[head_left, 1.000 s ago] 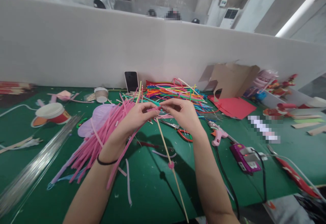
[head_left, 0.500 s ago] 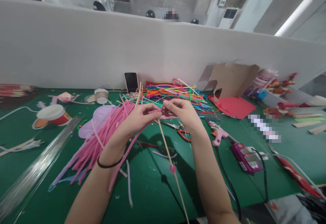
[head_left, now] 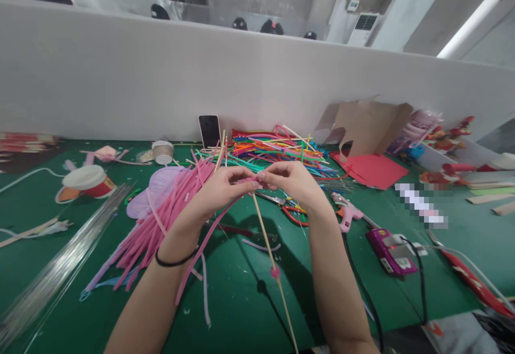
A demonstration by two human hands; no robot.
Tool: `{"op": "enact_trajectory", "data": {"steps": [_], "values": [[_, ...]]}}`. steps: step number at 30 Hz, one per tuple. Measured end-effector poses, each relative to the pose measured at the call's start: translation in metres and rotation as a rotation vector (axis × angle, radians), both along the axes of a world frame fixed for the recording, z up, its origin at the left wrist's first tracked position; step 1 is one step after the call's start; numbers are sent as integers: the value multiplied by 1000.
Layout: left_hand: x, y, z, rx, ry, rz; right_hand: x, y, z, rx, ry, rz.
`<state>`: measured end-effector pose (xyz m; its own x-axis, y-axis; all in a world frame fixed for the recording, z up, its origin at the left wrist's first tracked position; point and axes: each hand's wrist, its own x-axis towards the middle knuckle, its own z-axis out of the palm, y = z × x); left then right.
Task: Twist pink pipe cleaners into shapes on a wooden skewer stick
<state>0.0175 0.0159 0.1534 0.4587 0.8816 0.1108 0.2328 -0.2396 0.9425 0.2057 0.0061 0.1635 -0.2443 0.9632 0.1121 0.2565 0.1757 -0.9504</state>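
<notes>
Head view: for the directions below, the pinched fingertips are the clock centre and twelve o'clock faces away from the person.

The left hand is closed in a thumb-and-finger pinch on a long, fuzzy pink craft stem. The free length of the stem hangs toward seven o'clock, alongside the forearm, probably to leave the fingertips unobstructed. The right hand is also pinched nearly closed, its fingertips meeting the left's at the pink material; the exact contact is hidden. A thin, pale wooden stick extends from beneath the left thumb toward half past five and carries a round pink bead partway along. The paired pinch appears to steady the stick's upper end against the stem.

A loose bundle of pink fuzzy stems lies toward eight o'clock, apparently positioned for easy reach. Red-handled metal scissors lie at four o'clock; a pink glue gun lies farther out, between three and four. Mixed-colour stems are heaped at twelve to one o'clock.

The work surface is a green tabletop with small scraps on it. A dark-screened phone leans against a tall white partition at eleven o'clock. Beyond the partition are dark caps and grey walls.
</notes>
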Motion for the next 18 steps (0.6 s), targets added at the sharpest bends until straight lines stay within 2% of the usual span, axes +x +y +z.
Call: {"op": "enact_trajectory", "data": {"steps": [4, 9, 18], "values": [[-1, -1, 2, -2, -5, 4, -3, -1, 1, 38, -25, -37], [-6, -1, 4, -18, 38, -50, -3, 0, -1, 104, -138, -94], [-14, 4, 0, -3, 75, -77, 3, 7, -8, 167, -252, -159]]}}
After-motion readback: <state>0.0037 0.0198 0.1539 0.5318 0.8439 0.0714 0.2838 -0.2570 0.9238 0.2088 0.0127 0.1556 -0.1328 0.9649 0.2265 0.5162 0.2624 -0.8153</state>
